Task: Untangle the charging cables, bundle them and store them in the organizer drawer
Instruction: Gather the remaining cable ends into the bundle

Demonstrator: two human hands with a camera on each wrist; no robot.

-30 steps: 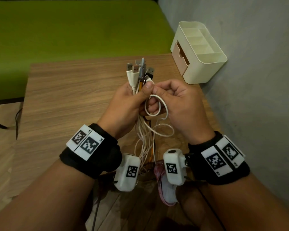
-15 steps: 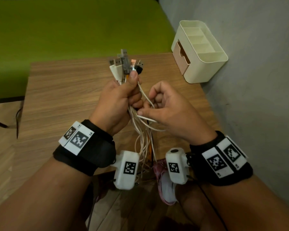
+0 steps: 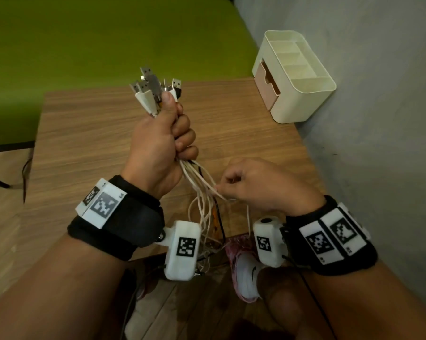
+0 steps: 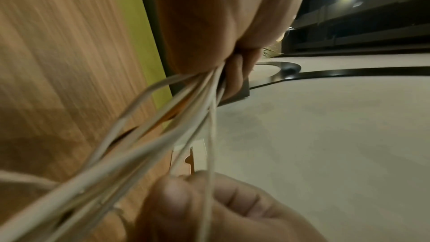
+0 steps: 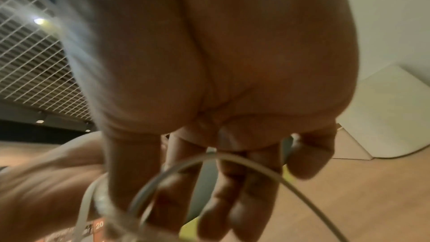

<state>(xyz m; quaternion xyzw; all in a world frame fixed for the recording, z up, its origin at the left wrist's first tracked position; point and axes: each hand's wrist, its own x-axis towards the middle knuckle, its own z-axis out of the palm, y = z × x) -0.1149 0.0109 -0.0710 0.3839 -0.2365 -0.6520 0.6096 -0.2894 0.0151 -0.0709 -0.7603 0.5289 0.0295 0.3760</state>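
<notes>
My left hand (image 3: 163, 136) is raised above the wooden table (image 3: 89, 133) and grips a bunch of charging cables (image 3: 202, 192) just under their USB plugs (image 3: 153, 87), which stick up out of the fist. Mostly white strands, with one black and one orange, hang down toward my lap. Lower and to the right, my right hand (image 3: 251, 185) pinches one white strand (image 3: 217, 190) and holds it out from the bunch. In the left wrist view the strands (image 4: 163, 135) fan from my fist past my right hand's fingers (image 4: 186, 200). The cream organizer (image 3: 300, 77) has its tan drawer (image 3: 266, 84) slightly open.
The organizer stands at the table's far right corner against a grey wall (image 3: 378, 119). A green mat (image 3: 109, 38) lies beyond the table. Below the table's near edge are a pink and white shoe (image 3: 244, 268) and a wooden floor.
My left hand has lifted the plug ends higher and to the left. My right hand has let go of the small loop, dropped lower, and now draws out a single white strand.
</notes>
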